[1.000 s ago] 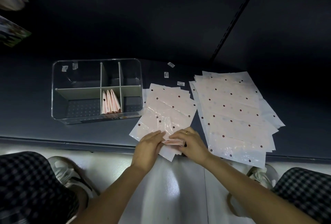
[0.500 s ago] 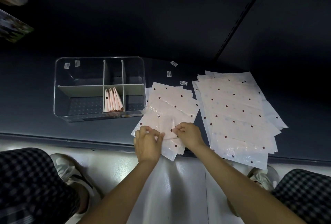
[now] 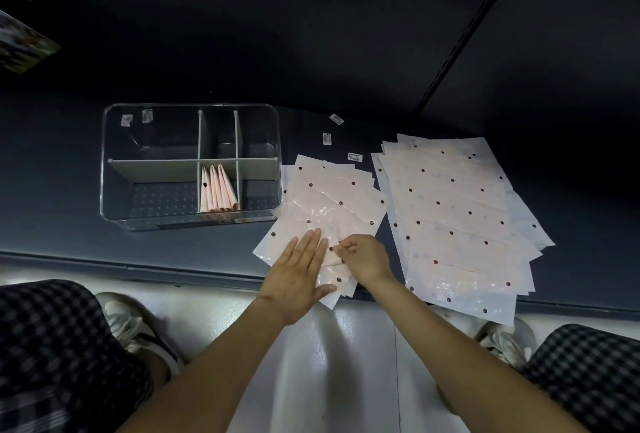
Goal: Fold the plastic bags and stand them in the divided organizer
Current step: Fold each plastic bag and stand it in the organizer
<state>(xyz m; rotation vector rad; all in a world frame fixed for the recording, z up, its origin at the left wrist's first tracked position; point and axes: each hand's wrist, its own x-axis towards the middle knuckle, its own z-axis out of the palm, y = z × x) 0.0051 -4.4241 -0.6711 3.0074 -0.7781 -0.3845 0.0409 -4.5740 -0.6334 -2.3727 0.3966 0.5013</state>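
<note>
A small stack of pale pink plastic bags with dark dots (image 3: 332, 204) lies on the dark shelf just right of the clear divided organizer (image 3: 117, 190). My left hand (image 3: 300, 268) lies flat with straight fingers on the near part of the top bag. My right hand (image 3: 363, 257) is curled beside it and pinches a folded part of that bag. Several folded bags (image 3: 217, 190) stand upright in the organizer's front middle compartment. A larger pile of unfolded dotted bags (image 3: 457, 221) lies to the right.
Three small white labels (image 3: 327, 138) lie on the shelf (image 3: 69, 252) behind the bags. The shelf's front edge runs just under my wrists. Below it are a pale floor, my shoes and checked trouser legs on both sides.
My left hand has gone from curled and pinching the bag to lying flat on it. My right hand stays curled on the fold, slightly further right.
</note>
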